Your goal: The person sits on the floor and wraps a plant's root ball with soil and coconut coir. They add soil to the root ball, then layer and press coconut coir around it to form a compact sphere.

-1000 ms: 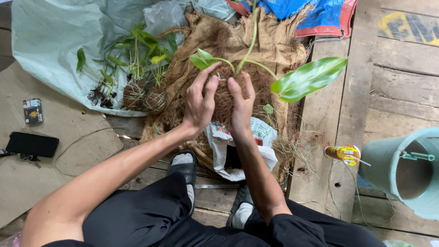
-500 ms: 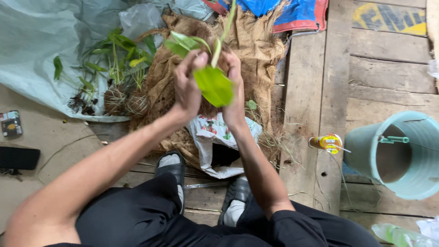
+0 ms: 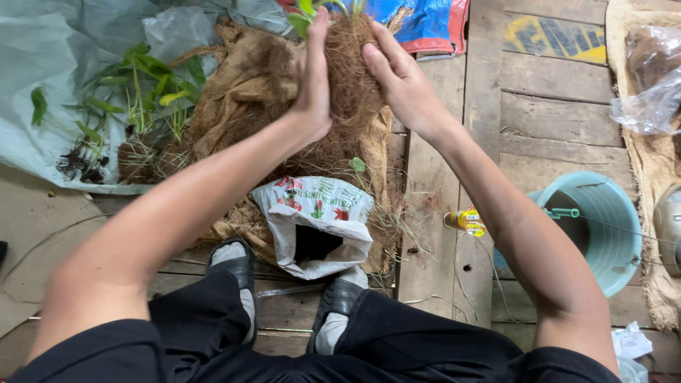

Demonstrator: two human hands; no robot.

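Fibre ball: the brown coconut-fibre root ball (image 3: pixel 351 67) sits pressed between your two palms at the top of the view, green leaves poking out above it; a second ago it was lower, close over the heap of loose husk, and the big leaf hung in front of your hands.
Seedlings: at far left, a bunch of small green plants (image 3: pixel 135 106) with bare dark roots lies on the grey-green plastic sheet (image 3: pixel 42 64), well apart from your hands.
Left hand: your left hand (image 3: pixel 312 85) lies flat against the ball's left side, fingers straight up, gripping nothing but that ball.
Husk heap: loose brown fibre on burlap (image 3: pixel 248 106) spreads under and behind the lifted ball.
Bag: a white printed plastic bag (image 3: pixel 316 220) stands open between your shoes, directly below the ball.
Right hand: your right hand (image 3: pixel 401 85) cups the ball's right side, palm in, closed on the fibre together with the left.
Bottle: a small yellow bottle (image 3: pixel 464 221) lies on the wooden planks (image 3: pixel 553 106) beside your right forearm.
Bucket: a teal bucket (image 3: pixel 603 227) stands at right, untouched.
Change: you have raised the ball and the leaves have swung up out of frame, so the wrapped roots now hold together off the heap.
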